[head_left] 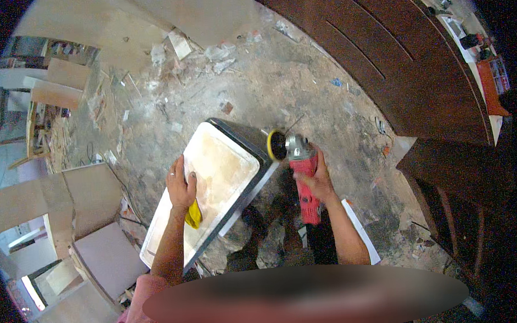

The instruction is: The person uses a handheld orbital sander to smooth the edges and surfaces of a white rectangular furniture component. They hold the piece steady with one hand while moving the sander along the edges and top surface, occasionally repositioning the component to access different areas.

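Note:
A red angle grinder (306, 176) with a silver head is in my right hand (321, 181), its fingers wrapped round the body. The grinder's yellow-rimmed round disc (273, 145) is at the dark side face of a box-like piece (224, 169); whether it touches is hard to tell. That piece has a stained white top with a rounded dark border and lies slanted in front of me. My left hand (181, 186) rests on the left part of the white top, fingers stretched out. A yellow cloth (193, 215) lies beside my left wrist on the same surface.
Dust, scraps and crumpled plastic (221, 55) litter the concrete floor (325, 99). A long dark brown wooden unit (375, 44) curves along the right. Pale boards (102, 251) stand at the left. A white strip (361, 232) lies by my right forearm.

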`<action>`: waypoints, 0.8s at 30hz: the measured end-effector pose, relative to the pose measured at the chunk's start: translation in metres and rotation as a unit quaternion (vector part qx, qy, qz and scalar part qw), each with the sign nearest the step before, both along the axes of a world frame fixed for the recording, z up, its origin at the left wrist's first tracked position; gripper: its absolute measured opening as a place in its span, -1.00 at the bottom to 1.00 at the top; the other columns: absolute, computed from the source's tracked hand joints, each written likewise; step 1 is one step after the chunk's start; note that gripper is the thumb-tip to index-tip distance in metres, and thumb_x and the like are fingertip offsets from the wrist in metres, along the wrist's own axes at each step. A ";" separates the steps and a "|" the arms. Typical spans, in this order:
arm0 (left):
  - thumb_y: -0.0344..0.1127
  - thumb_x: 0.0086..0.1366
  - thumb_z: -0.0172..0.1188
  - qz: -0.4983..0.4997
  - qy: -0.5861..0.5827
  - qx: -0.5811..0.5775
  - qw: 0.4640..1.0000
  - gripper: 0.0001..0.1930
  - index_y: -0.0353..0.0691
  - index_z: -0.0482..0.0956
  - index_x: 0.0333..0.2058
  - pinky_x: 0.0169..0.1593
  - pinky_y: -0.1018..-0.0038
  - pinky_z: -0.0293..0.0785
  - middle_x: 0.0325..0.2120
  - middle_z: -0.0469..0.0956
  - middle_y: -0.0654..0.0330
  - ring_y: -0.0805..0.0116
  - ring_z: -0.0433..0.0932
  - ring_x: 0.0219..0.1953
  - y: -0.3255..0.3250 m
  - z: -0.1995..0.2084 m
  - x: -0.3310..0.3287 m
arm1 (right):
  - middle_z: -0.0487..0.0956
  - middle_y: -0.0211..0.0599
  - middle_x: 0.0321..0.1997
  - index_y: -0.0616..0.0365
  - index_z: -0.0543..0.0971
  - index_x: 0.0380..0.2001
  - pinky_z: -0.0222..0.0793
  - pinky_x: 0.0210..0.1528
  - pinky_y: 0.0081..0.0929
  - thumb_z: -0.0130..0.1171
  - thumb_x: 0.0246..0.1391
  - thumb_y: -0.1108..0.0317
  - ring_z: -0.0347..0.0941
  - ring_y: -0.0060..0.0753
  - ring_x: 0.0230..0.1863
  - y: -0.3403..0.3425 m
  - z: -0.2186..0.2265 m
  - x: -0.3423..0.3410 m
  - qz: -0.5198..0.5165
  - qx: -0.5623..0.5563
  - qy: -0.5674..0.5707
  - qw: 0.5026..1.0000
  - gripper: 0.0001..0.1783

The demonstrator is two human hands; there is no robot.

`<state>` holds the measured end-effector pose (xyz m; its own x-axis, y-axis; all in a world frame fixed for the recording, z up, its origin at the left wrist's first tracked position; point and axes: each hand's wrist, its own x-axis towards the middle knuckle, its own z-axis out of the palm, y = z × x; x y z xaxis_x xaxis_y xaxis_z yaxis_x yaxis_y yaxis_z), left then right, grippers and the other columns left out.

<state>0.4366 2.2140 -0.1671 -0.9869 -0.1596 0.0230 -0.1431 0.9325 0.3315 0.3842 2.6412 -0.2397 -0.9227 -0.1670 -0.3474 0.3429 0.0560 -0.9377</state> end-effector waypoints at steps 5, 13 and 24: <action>-0.21 0.33 0.17 -0.006 0.010 -0.002 1.000 -0.32 -0.26 0.30 0.39 0.32 0.01 0.25 0.24 0.42 -0.22 -0.23 0.41 0.24 0.000 -0.002 0.000 | 0.52 -0.10 0.23 0.04 0.03 0.51 0.39 0.31 -0.21 0.50 -0.11 0.42 0.50 -0.15 0.20 0.028 0.028 -0.021 0.021 -0.041 -0.077 0.996 0.17; -0.16 0.35 0.16 -0.002 0.008 -0.011 1.000 -0.33 -0.24 0.31 0.39 0.34 0.01 0.22 0.25 0.42 -0.20 -0.21 0.40 0.25 0.003 0.003 -0.001 | 0.42 0.07 0.37 0.01 0.05 0.50 0.15 0.50 -0.16 0.57 -0.22 0.27 0.31 0.04 0.44 0.029 0.033 0.000 0.131 0.083 -0.007 0.988 0.25; -0.18 0.34 0.15 -0.005 0.015 -0.013 1.000 -0.32 -0.20 0.29 0.41 0.35 0.01 0.21 0.25 0.41 -0.22 -0.22 0.38 0.27 0.001 -0.002 -0.001 | 0.40 0.10 0.40 0.02 0.02 0.51 0.19 0.49 -0.09 0.57 -0.18 0.30 0.33 0.08 0.43 0.030 0.025 0.030 0.119 0.102 0.000 0.988 0.24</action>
